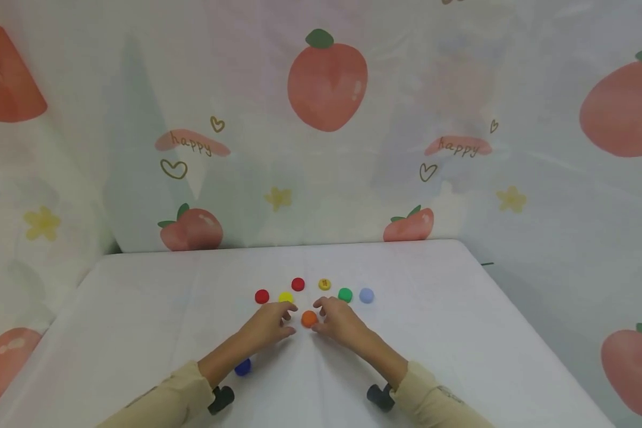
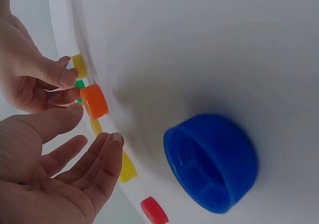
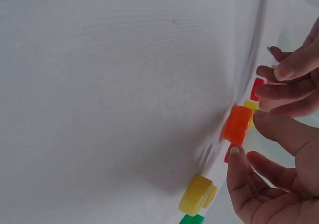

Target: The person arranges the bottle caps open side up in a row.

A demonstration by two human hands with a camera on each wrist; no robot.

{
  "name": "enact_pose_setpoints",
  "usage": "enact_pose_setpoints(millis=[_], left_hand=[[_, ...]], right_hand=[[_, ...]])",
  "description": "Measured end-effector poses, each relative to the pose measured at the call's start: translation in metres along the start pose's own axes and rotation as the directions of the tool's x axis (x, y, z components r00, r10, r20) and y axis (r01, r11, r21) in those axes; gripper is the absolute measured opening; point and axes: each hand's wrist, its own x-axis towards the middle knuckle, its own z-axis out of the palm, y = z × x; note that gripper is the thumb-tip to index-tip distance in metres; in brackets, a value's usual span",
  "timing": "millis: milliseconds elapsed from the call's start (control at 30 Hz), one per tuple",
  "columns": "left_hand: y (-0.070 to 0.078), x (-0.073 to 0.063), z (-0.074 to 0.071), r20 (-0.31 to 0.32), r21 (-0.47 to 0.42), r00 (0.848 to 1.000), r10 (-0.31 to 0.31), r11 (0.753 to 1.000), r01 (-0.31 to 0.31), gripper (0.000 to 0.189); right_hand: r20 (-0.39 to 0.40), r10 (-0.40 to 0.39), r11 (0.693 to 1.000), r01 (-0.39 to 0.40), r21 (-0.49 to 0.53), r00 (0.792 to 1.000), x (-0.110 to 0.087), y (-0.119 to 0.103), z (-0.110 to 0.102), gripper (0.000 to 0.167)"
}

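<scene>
An orange bottle cap (image 1: 308, 319) sits on the white cloth between my two hands. Close to its right edge is my right hand (image 1: 342, 321), with thumb and fingers spread apart and the thumb tip right at the cap. My left hand (image 1: 267, 324) hovers to the left of the cap, fingers loosely bent, with a gap between them and it. Nothing lies in the left palm in the left wrist view. Below the left forearm lies a blue bottle cap (image 1: 243, 367), its hollow ribbed inside showing in the left wrist view.
Beyond the hands, caps form an arc: red (image 1: 262, 296), yellow (image 1: 286, 296), another red (image 1: 298, 284), a darker yellow one (image 1: 324, 284), green (image 1: 345, 295) and pale blue (image 1: 366, 295). A fruit-printed curtain (image 1: 326, 178) hangs behind the table.
</scene>
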Motion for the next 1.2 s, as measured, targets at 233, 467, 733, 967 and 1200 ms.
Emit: enact_pose_setpoints(millis=[233, 467, 733, 967, 1200], left_hand=[[0.003, 0.008, 0.009, 0.006, -0.024, 1.000, -0.029, 0.999, 0.029, 0.041], [0.005, 0.015, 0.013, -0.006, 0.021, 1.000, -0.020, 1.000, 0.021, 0.041], [0.010, 0.023, 0.017, -0.015, 0.065, 0.999, -0.043, 0.997, 0.044, 0.035], [0.009, 0.026, 0.018, -0.018, 0.091, 0.999, -0.040, 0.995, 0.041, 0.035], [0.009, 0.026, 0.018, -0.012, 0.096, 1.000, -0.025, 0.995, 0.026, 0.031]], right_hand=[[0.012, 0.012, 1.000, -0.013, 0.013, 1.000, 0.002, 0.003, 0.002, 0.038], [0.003, -0.001, 1.000, 0.001, -0.018, 1.000, 0.004, 0.004, 0.004, 0.037], [0.000, -0.048, 0.998, 0.048, -0.036, 0.999, 0.008, 0.005, 0.009, 0.032], [-0.025, -0.070, 0.995, 0.068, -0.073, 0.997, 0.008, 0.002, 0.014, 0.029], [-0.055, -0.111, 0.987, 0.103, -0.122, 0.992, 0.007, 0.003, 0.017, 0.027]])
